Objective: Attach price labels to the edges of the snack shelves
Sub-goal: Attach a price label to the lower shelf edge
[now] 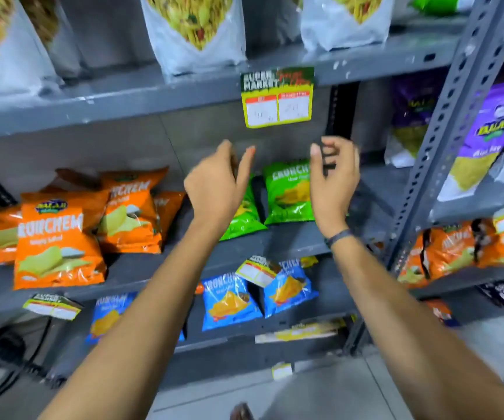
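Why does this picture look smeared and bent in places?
Head view: both hands, left hand and right hand, are motion-blurred; the price label print is too soft to read; the wide lens bows the shelf upright; glare streaks the orange packets.

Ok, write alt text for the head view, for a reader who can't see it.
Two bare hands, left hand and right hand, reach up toward a yellow and green price label hanging from a grey metal shelf edge; the right hand seems to pinch a small dark object. Orange, green and blue snack bags fill the shelves below.
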Tool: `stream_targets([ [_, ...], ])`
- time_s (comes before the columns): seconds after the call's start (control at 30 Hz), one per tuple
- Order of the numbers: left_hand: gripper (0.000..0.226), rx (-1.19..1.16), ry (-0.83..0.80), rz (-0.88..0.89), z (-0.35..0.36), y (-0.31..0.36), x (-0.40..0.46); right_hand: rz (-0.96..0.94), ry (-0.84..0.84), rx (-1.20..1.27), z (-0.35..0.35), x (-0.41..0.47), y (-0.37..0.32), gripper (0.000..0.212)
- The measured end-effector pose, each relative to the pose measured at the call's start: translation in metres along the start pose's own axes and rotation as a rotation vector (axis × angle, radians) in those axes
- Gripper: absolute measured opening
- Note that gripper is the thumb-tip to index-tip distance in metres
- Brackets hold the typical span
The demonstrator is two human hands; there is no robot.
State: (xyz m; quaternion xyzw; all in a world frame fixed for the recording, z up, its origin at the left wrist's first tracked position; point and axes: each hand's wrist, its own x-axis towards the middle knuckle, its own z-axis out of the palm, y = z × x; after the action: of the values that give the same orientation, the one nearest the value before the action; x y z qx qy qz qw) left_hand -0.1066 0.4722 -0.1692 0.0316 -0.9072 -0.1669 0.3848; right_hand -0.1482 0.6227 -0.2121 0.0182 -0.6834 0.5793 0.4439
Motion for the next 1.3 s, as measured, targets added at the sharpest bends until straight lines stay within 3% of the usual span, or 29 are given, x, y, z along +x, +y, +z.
stream_targets([
  [0.13,0.035,0.084,-0.521,-0.094,0.063,-0.051,-0.080,0.490,-0.020,0.011,-0.001,-0.097,0.084,0.016],
  [0.2,0.035,0.147,-0.675,-0.080,0.087,-0.072,-0.102,0.748,-0.168,0.018,0.001,-0.137,0.114,0.013],
  [0.27,0.034,0.180,-0.750,-0.039,0.100,-0.081,-0.112,0.923,-0.349,0.051,0.005,-0.160,0.125,0.015],
  [0.37,0.036,0.209,-0.835,0.023,0.117,-0.085,-0.112,1.124,-0.456,0.121,0.018,-0.166,0.135,0.032],
  [0.53,0.026,0.273,-0.813,0.147,0.137,-0.083,-0.099,1.226,-0.374,0.123,0.031,-0.162,0.149,0.038],
  [0.63,0.028,0.246,-0.874,0.097,0.143,-0.079,-0.087,1.258,-0.452,0.158,0.027,-0.150,0.148,0.034],
  [0.8,0.032,0.190,-0.965,0.040,0.148,-0.081,-0.080,1.057,-0.570,0.035,0.020,-0.135,0.149,0.027],
  [0.93,0.028,0.232,-0.901,0.215,0.136,-0.086,-0.098,0.630,-0.732,-0.365,0.004,-0.128,0.146,0.026],
  [1.07,0.022,0.472,-0.964,0.306,0.140,-0.081,-0.110,0.232,-0.920,-0.723,-0.005,-0.126,0.145,0.017],
  [1.2,0.024,0.559,-0.976,0.322,0.148,-0.073,-0.108,-0.081,-0.889,-0.934,0.004,-0.121,0.145,0.026],
  [1.3,0.026,0.574,-0.989,0.334,0.150,-0.070,-0.109,-0.132,-0.878,-1.029,0.007,-0.118,0.144,0.035],
])
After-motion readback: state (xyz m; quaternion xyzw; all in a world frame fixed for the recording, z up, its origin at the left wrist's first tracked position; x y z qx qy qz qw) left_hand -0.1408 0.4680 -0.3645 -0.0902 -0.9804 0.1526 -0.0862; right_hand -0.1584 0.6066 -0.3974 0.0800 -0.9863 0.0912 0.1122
